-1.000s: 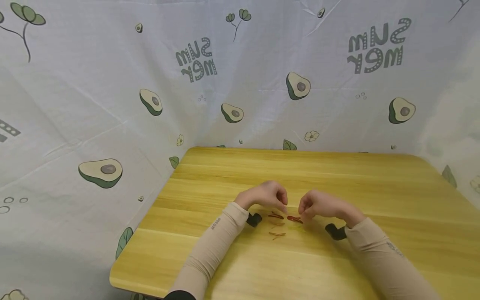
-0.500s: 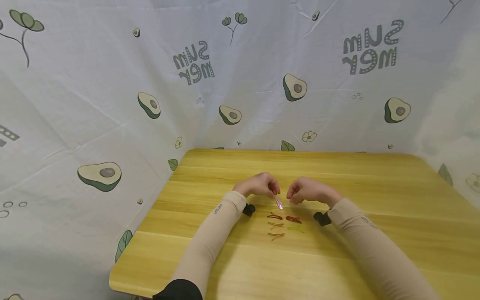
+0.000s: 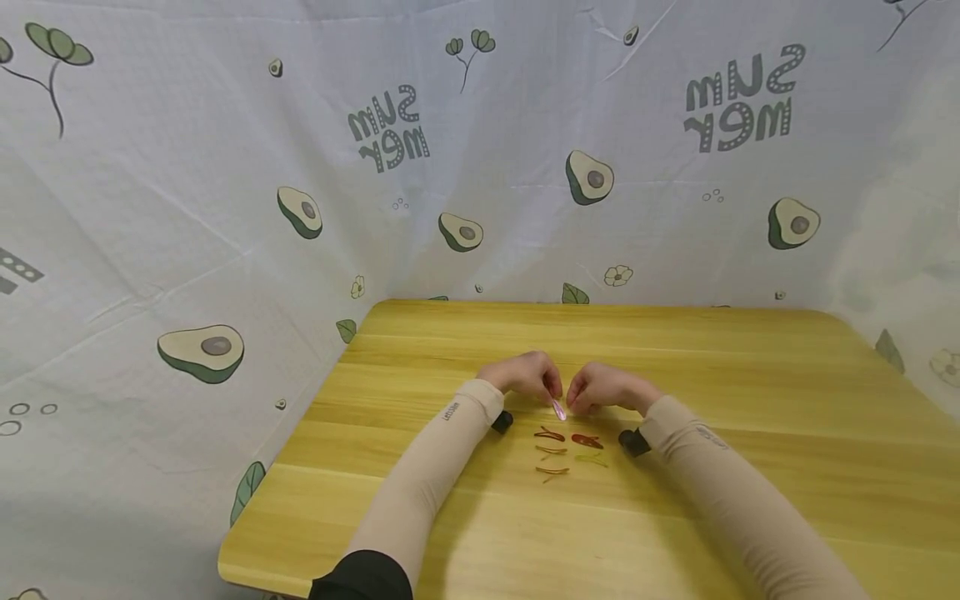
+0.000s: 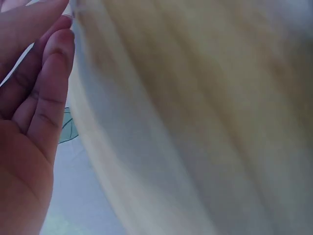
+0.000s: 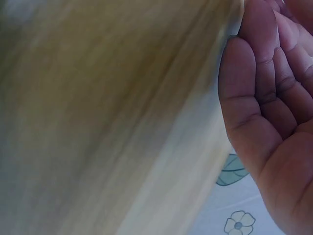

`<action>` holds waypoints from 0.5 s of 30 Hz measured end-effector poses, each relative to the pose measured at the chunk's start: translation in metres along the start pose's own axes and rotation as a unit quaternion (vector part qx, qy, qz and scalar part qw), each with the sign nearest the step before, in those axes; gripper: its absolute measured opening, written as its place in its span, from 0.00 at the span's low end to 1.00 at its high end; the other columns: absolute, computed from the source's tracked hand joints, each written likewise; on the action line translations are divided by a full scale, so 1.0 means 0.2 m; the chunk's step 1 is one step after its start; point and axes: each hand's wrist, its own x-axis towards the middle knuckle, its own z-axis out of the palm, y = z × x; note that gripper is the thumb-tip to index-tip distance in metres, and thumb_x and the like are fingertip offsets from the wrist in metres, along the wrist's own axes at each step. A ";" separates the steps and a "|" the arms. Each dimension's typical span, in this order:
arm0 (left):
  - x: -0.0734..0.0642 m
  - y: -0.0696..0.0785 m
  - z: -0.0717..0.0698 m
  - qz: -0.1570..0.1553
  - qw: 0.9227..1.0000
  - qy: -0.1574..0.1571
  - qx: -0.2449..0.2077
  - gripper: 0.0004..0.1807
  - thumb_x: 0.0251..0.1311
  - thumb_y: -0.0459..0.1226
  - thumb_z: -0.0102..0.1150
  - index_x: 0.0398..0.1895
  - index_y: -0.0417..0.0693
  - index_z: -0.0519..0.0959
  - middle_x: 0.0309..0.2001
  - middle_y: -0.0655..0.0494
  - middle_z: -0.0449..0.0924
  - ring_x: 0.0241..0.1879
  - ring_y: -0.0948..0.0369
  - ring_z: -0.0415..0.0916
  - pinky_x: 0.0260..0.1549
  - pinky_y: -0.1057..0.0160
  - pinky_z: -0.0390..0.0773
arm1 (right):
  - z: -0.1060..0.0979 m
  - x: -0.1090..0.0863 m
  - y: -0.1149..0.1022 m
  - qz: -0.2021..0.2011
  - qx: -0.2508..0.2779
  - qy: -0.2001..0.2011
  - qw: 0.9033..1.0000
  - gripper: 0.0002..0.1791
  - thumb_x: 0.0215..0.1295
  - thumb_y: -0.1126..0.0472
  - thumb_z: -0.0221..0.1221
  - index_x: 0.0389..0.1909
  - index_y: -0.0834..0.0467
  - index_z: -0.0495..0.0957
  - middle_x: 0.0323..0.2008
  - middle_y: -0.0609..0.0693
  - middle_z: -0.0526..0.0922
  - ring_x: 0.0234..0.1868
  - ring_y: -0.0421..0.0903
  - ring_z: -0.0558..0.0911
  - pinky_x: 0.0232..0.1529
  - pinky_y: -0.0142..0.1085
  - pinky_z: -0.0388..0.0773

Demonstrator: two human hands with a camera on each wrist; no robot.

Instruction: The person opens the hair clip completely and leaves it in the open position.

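My left hand pinches a small shiny pink hair clip, which points down from the fingertips toward the table. Right beside it is my right hand, its fingers bent and its fingertips close to the clip; I cannot tell whether they grip it. Nearer me lie a dark red clip and a red clip, side by side. Below them are two orange-brown clips and a yellow clip. Both wrist views show bent fingers, the left hand and right hand, with fingertips at the top edge.
The clips lie on a wooden table with rounded corners. Behind and to the left hangs a white cloth printed with avocados. A black wrist mount sits under the right wrist, another under the left.
Both hands have lifted back from the row of clips, and the pink clip has come into view in the left hand. The right hand has since moved left, closer to it.
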 end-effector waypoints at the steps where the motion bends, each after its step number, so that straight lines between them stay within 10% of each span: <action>1: 0.00 0.00 0.00 -0.002 1.000 0.000 0.002 0.07 0.44 0.28 0.64 0.25 0.48 0.81 0.26 0.59 0.80 0.27 0.67 0.75 0.29 0.73 0.75 | 0.00 0.00 0.00 0.003 -0.003 0.000 1.000 0.07 0.52 0.70 0.58 0.33 0.68 0.76 0.27 0.53 0.78 0.24 0.43 0.71 0.26 0.34 0.70; 15: 0.01 -0.01 0.02 -0.013 1.000 0.001 0.023 0.02 0.45 0.32 0.65 0.23 0.48 0.82 0.25 0.59 0.81 0.24 0.69 0.71 0.27 0.74 0.73 | 0.02 0.03 -0.02 0.013 -0.068 0.017 0.997 0.04 0.49 0.67 0.62 0.27 0.64 0.79 0.22 0.48 0.78 0.23 0.41 0.72 0.24 0.32 0.69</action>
